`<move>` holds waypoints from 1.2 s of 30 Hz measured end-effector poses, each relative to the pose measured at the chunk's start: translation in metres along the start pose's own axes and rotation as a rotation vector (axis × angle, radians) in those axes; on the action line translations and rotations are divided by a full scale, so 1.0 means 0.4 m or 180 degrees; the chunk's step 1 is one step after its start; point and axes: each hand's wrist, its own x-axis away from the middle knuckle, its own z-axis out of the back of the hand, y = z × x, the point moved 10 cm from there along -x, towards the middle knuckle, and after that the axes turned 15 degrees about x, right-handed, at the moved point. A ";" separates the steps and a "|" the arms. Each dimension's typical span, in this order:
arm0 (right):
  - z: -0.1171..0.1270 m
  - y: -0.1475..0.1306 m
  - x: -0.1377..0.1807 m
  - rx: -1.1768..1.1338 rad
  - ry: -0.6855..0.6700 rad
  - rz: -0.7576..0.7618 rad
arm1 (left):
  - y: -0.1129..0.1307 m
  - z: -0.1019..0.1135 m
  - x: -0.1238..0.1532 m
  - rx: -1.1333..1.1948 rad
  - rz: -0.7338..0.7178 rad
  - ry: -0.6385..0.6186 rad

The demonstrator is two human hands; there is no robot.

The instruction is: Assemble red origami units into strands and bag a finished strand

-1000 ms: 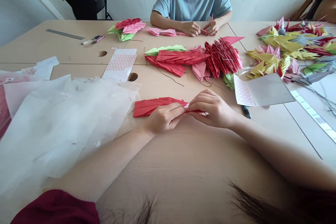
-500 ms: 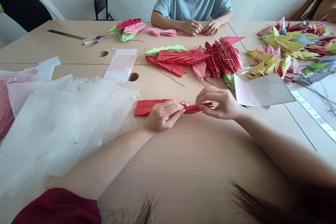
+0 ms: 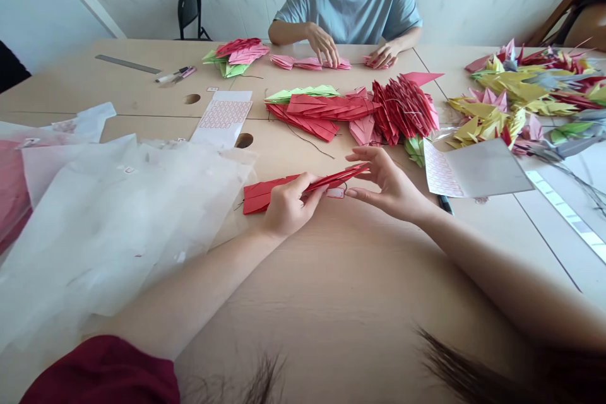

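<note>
My left hand (image 3: 290,205) is closed around a strip of folded red paper (image 3: 262,194), whose left end rests at the table while the right end is lifted. A dark thread hangs from its left tip. At the raised end, my right hand (image 3: 386,183) has its fingers apart, with the fingertips close to the paper; whether they touch it I cannot tell. A small white label with a red border (image 3: 336,192) sits below the raised end, between my hands. Beyond them lie red folded paper pieces (image 3: 326,107) and a thick red folded bundle (image 3: 404,108) with threads.
White plastic bags (image 3: 118,221) cover the table's left side. Label sheets (image 3: 222,115) and a folded label sheet (image 3: 478,167) lie nearby. Yellow and pink paper pieces (image 3: 516,88) are heaped at right. Across the table, a person in a blue shirt (image 3: 348,6) handles pink folded paper (image 3: 307,63).
The right end of the red strip has risen. My right hand's fingers have spread from a pinch. The person opposite has moved one hand left and raised it over the pink paper.
</note>
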 end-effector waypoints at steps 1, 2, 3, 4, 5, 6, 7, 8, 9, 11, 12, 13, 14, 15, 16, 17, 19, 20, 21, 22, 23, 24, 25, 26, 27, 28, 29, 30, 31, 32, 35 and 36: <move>-0.010 0.018 0.002 -0.0116 -0.0020 -0.0173 | -0.003 0.008 -0.001 0.0011 0.0022 0.0083; -0.023 0.032 0.005 -0.0208 -0.0078 -0.0343 | -0.004 0.015 -0.002 0.0012 0.0023 0.0150; -0.038 0.043 0.009 -0.0288 -0.0168 -0.0492 | -0.004 0.020 -0.003 0.0012 0.0014 0.0199; -0.056 0.048 0.014 -0.0358 -0.0309 -0.0608 | -0.003 0.023 -0.004 0.0009 0.0009 0.0225; -0.076 0.048 0.019 -0.0420 -0.0492 -0.0695 | -0.003 0.025 -0.006 -0.0009 0.0016 0.0233; -0.094 0.044 0.025 -0.0482 -0.0680 -0.0756 | -0.004 0.026 -0.007 -0.0039 0.0037 0.0223; -0.109 0.038 0.030 -0.0555 -0.0857 -0.0795 | -0.005 0.027 -0.008 -0.0072 0.0064 0.0205; -0.120 0.030 0.035 -0.0647 -0.1003 -0.0822 | -0.007 0.027 -0.009 -0.0104 0.0089 0.0193; -0.127 0.021 0.038 -0.0752 -0.1123 -0.0834 | -0.009 0.028 -0.010 -0.0131 0.0109 0.0185; -0.132 0.003 0.043 -0.0921 -0.1326 -0.0844 | -0.013 0.031 -0.009 -0.0146 0.0130 0.0199; -0.129 -0.003 0.044 -0.0968 -0.1379 -0.0847 | -0.016 0.033 -0.009 -0.0136 0.0143 0.0217; -0.121 -0.007 0.043 -0.0987 -0.1371 -0.0848 | -0.020 0.034 -0.008 -0.0119 0.0164 0.0227; -0.107 -0.007 0.041 -0.0985 -0.1278 -0.0856 | -0.024 0.035 -0.008 -0.0094 0.0194 0.0229; -0.089 -0.005 0.036 -0.0978 -0.1103 -0.0862 | -0.028 0.035 -0.008 -0.0063 0.0230 0.0227; -0.066 -0.002 0.031 -0.0978 -0.0863 -0.0860 | -0.032 0.035 -0.007 -0.0031 0.0263 0.0231; -0.043 0.000 0.026 -0.0982 -0.0603 -0.0845 | -0.034 0.036 -0.007 -0.0004 0.0292 0.0239; -0.006 0.007 0.022 -0.0968 -0.0175 -0.0808 | -0.037 0.037 -0.007 0.0039 0.0339 0.0264; 0.007 0.011 0.021 -0.0945 -0.0004 -0.0792 | -0.039 0.037 -0.007 0.0059 0.0365 0.0271; 0.017 0.015 0.020 -0.0910 0.0141 -0.0782 | -0.041 0.036 -0.007 0.0079 0.0390 0.0264; 0.025 0.022 0.020 -0.0858 0.0272 -0.0792 | -0.043 0.035 -0.006 0.0101 0.0412 0.0255; 0.030 0.032 0.020 -0.0794 0.0377 -0.0823 | -0.045 0.034 -0.006 0.0126 0.0429 0.0248; 0.032 0.043 0.021 -0.0719 0.0438 -0.0879 | -0.047 0.033 -0.006 0.0156 0.0437 0.0246; 0.029 0.057 0.021 -0.0625 0.0440 -0.0958 | -0.048 0.033 -0.006 0.0187 0.0437 0.0251; 0.023 0.071 0.021 -0.0511 0.0397 -0.1038 | -0.048 0.034 -0.006 0.0212 0.0434 0.0262; 0.018 0.082 0.021 -0.0380 0.0361 -0.1087 | -0.049 0.035 -0.007 0.0235 0.0439 0.0262; 0.019 0.088 0.021 -0.0235 0.0367 -0.1086 | -0.050 0.034 -0.008 0.0259 0.0456 0.0244; 0.026 0.087 0.020 -0.0088 0.0442 -0.1017 | -0.051 0.032 -0.009 0.0285 0.0481 0.0207; 0.039 0.077 0.019 0.0057 0.0590 -0.0863 | -0.052 0.030 -0.010 0.0304 0.0502 0.0166; 0.056 0.056 0.019 0.0201 0.0780 -0.0624 | -0.052 0.027 -0.011 0.0317 0.0511 0.0122; 0.072 0.027 0.021 0.0348 0.0961 -0.0317 | -0.050 0.024 -0.012 0.0339 0.0510 0.0071; 0.082 -0.069 0.032 0.0795 0.1123 0.0646 | -0.046 0.016 -0.013 0.0413 0.0464 -0.0048; 0.077 -0.090 0.035 0.0919 0.1107 0.0851 | -0.044 0.013 -0.014 0.0421 0.0438 -0.0087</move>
